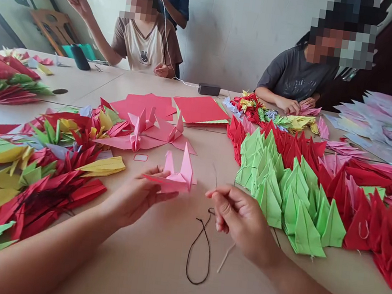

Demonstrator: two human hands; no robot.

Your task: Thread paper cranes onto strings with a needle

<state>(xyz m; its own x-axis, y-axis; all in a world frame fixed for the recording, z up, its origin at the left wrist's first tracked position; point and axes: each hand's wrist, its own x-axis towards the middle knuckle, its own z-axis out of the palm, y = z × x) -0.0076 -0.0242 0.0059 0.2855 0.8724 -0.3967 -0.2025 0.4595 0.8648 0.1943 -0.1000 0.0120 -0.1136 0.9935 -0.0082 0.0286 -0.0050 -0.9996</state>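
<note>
My left hand (142, 193) is closed around the base of a pink folded paper crane (179, 176), holding it above the table. Opposite it, my right hand (235, 217) pinches a thin needle (215, 177) that points up and slightly left, apart from the crane. A black cord (188, 257) hangs or lies in a loop below the right hand; where it joins the needle is hard to make out. Close by, a short pale string (226, 257) shows under the same hand. Several pink paper cranes (136, 134) stand just behind my left hand.
Piles of folded paper (53, 157) in mixed colours cover the left side. Rows of green folded pieces (284, 192) and red ones (383, 229) lie at right. Red paper sheets (201, 110) and a black box (209, 89) are farther back. Two people sit across the table; another stands behind.
</note>
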